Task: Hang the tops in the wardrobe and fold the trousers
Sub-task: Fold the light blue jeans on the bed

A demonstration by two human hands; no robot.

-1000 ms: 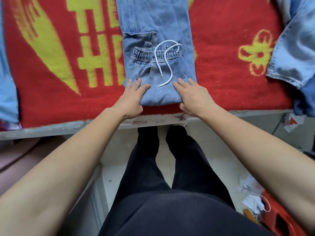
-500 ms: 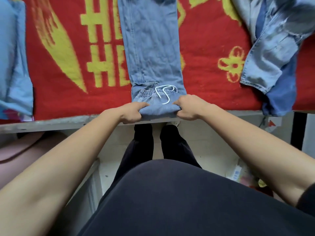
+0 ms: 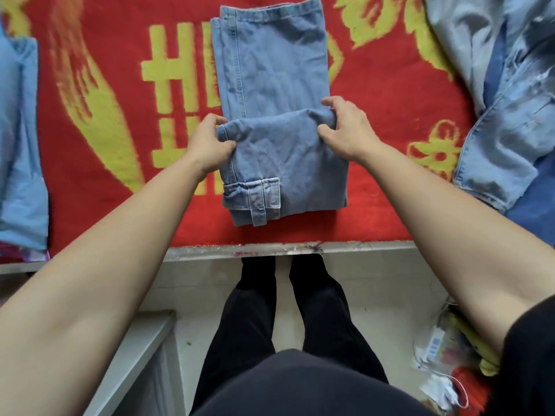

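Light blue denim trousers [image 3: 270, 70] lie lengthwise on the red blanket [image 3: 90, 115], their near part doubled over onto the legs. A cargo pocket with a strap shows on the folded layer near the table edge. My left hand [image 3: 207, 142] pinches the left end of the fold's far edge. My right hand [image 3: 345, 127] grips the right end of that same edge, thumb under and fingers over the cloth. The waistband and its white drawstring are hidden under the fold.
A light blue garment [image 3: 21, 145] lies at the blanket's left edge. A pile of denim clothes [image 3: 504, 100] sits at the right. The table's metal edge [image 3: 270, 250] runs in front of me. Litter [image 3: 444, 355] lies on the floor at the lower right.
Both hands took hold of the waistband end at the table edge and carried it away from me, folding it over the legs. The drawstring is now out of sight.
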